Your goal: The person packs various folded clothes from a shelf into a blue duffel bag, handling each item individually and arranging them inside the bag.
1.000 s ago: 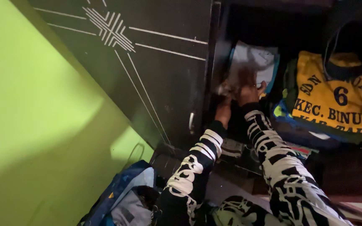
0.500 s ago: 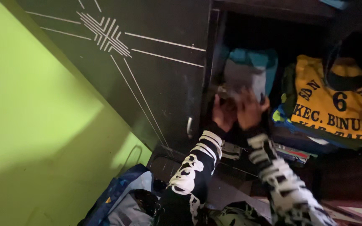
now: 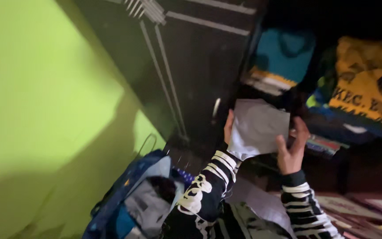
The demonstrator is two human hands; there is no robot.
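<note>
**Head view: folded grey cloth now out of the wardrobe and held between both hands**

Head camera looks down past two sleeves patterned in black and white. At six o'clock, nearest the wearer, lies a heap of clothes, and at seven o'clock an open blue bag (image 3: 131,199) stuffed with fabric leans near the lime-green wall (image 3: 45,102).

Just beyond, at the centre, both hands carry a folded grey cloth (image 3: 259,126). The left hand (image 3: 229,128) clasps its left edge, mostly hidden behind the cloth; the right hand (image 3: 292,150) supports the lower right corner, thumb in front and fingers spread behind. A second ago the hands were reaching deep into the shelf, closed on a bundle there; half a second ago they were drawing it outward. Now the cloth hangs clear of the shelf, in front of the dark wardrobe door (image 3: 191,66) with its pale line pattern, so the piece appears fully withdrawn and free to be handled.

Farther off, at one o'clock, a teal folded garment (image 3: 284,55) sits on a striped stack, and at two o'clock a yellow printed jersey (image 3: 368,84) hangs inside the cupboard.
</note>
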